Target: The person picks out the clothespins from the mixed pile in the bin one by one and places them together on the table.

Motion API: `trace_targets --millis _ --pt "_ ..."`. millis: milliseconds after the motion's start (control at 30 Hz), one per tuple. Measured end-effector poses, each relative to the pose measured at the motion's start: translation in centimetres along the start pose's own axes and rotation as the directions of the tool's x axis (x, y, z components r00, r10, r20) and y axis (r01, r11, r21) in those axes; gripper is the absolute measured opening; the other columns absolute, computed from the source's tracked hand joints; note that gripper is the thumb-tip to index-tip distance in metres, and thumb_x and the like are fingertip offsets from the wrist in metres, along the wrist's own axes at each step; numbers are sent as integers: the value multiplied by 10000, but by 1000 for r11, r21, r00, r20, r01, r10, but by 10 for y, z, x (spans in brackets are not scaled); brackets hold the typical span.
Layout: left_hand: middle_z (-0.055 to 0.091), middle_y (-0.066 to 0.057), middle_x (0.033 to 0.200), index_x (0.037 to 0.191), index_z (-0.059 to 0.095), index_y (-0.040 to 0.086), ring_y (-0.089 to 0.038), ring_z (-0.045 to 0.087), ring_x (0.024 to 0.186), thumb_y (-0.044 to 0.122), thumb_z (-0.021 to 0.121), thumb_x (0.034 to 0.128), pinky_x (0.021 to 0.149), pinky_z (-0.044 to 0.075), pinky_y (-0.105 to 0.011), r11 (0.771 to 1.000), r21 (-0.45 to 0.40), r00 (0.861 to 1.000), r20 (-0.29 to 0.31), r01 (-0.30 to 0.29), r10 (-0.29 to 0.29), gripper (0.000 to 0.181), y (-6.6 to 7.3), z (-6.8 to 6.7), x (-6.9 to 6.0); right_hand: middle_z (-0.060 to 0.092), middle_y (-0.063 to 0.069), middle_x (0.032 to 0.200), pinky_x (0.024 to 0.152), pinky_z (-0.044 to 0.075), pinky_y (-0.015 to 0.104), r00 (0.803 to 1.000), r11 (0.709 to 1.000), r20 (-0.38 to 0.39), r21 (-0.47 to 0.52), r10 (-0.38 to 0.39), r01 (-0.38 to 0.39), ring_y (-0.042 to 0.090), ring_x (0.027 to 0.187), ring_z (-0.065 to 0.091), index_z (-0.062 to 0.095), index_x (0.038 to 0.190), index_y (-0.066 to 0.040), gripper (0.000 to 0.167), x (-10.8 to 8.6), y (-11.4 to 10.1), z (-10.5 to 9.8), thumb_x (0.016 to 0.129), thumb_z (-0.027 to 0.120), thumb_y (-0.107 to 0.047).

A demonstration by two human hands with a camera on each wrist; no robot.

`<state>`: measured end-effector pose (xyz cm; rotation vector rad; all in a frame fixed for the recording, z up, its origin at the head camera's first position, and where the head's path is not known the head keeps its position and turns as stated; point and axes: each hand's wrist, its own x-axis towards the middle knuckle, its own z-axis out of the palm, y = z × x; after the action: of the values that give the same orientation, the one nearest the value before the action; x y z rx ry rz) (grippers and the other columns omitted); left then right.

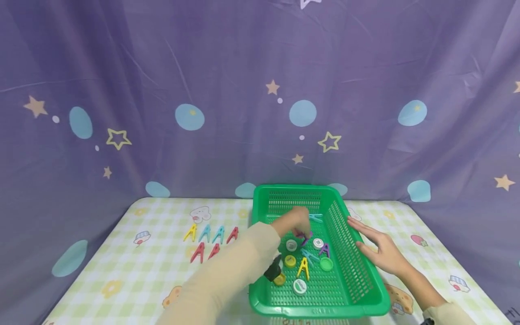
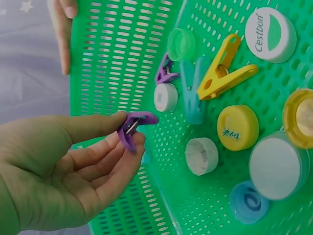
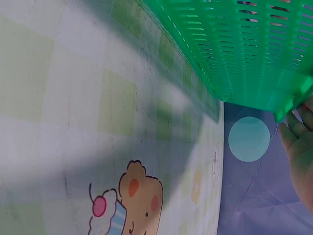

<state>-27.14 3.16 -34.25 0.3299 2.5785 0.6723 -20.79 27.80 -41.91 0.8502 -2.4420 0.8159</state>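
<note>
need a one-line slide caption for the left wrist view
Left hand pinching a purple clip over a green basket that holds caps and more clips.

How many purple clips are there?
2 in view. One purple clip is pinched in the left hand; the other purple clip lies in the green basket, near the green cap. More may be hidden behind the left sleeve.
</note>
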Motion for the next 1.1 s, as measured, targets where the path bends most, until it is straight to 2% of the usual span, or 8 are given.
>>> trace_targets --millis 100,200,333,567,767,967,1100 --pt "607 -83 641 854 560 -32 -168 626 570 25 756 793 707 613 -278 998 -56 1000 13 -6 7 213 -1 -7 -9 508 104 1450 1052 228 21 1000 1000 -2 0 0 0 -81 1359 357 506 1385 -66 542 -1 1 1 858 629 -36" --pt "661 -88 684 798 626 -17 -183 675 630 60 764 796 726 611 -294 996 -90 1000 19 -10 12 157 -4 -12 -18 511 106 1447 1053 227 19 1000 1000 -4 5 -3 3 -79 1360 358 510 1380 -60 538 -1 1 1 856 629 -36" --pt "679 -81 685 752 690 -7 -145 643 601 71 749 811 785 606 -322 986 -165 998 56 -26 35 114 -11 -19 -28 513 106 1445 1051 223 18 1000 1000 -8 3 -1 1 -87 1359 355 513 1378 -60 537 -2 2 1 853 629 -40" --pt "668 -48 707 801 727 -30 -117 627 646 117 726 848 787 605 -311 973 -227 990 123 -43 73 154 -28 -32 -40 506 107 1451 1049 215 10 1000 1000 -10 10 4 -4 -84 1370 345 509 1381 -59 534 1 0 1 858 622 -41" --pt "668 -49 692 851 719 -56 -111 622 634 70 728 835 735 608 -279 933 -359 985 158 -12 74 127 -49 -38 -51 505 101 1453 1046 218 11 1000 1000 -8 11 6 -6 -96 1366 339 507 1384 -65 537 0 -1 0 860 622 -35" --pt "736 -104 845 909 719 -44 -126 673 695 57 722 836 729 611 -277 905 -425 987 145 0 68 125 -71 -47 -66 504 60 1459 1040 218 5 1000 1000 -14 12 4 -3 -104 1358 344 512 1382 -74 536 0 -4 -1 860 629 -38" --pt "726 -79 859 923 718 -36 -122 662 706 72 710 853 697 597 -243 892 -452 989 135 8 59 129 -86 -52 -78 505 50 1459 1038 216 -2 1000 1000 -15 16 2 -1 -104 1356 347 514 1380 -73 536 0 -4 -1 858 631 -36"
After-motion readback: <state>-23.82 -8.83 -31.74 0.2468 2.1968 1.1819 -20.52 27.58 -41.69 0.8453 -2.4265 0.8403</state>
